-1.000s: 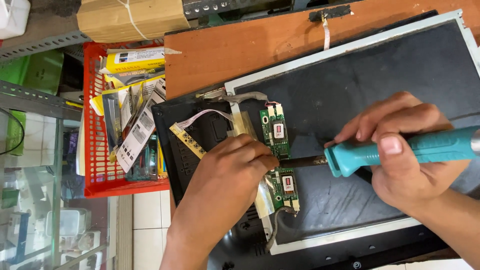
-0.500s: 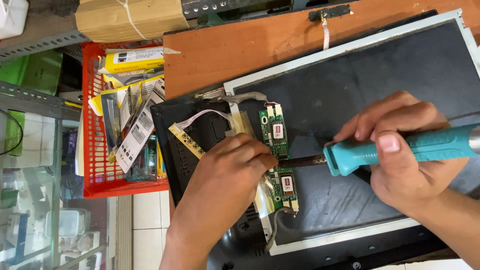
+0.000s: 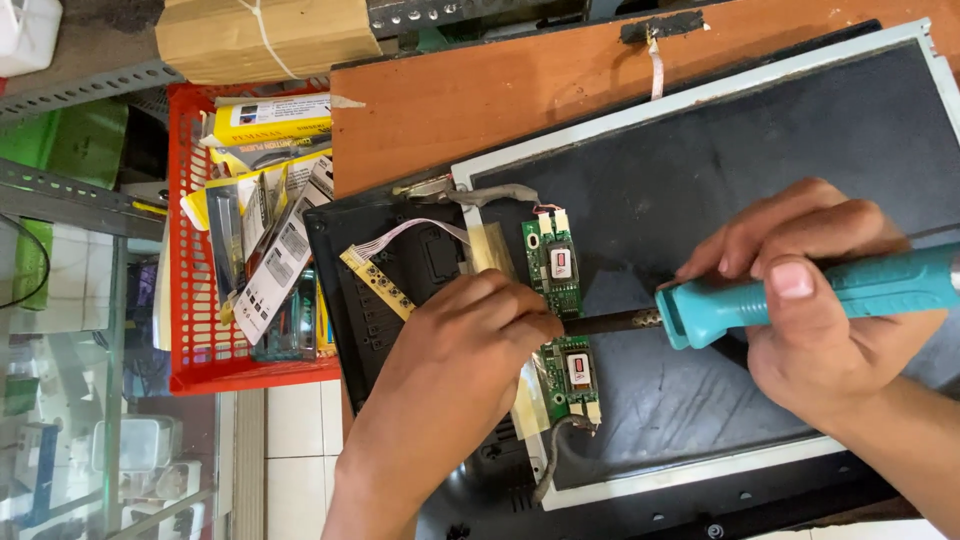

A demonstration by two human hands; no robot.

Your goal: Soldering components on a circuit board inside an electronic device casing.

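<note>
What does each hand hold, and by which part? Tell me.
Right hand grips the soldering iron by its teal handle. Left hand rests at the green circuit board; any pinch is hidden.

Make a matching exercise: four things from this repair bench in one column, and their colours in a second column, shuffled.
Things:
1. soldering iron handle
2. basket
3. circuit board
4. tabletop

Colours:
A. red
B. brown
C. turquoise
D. green

Pairs: 1-C, 2-A, 3-D, 4-B
</note>
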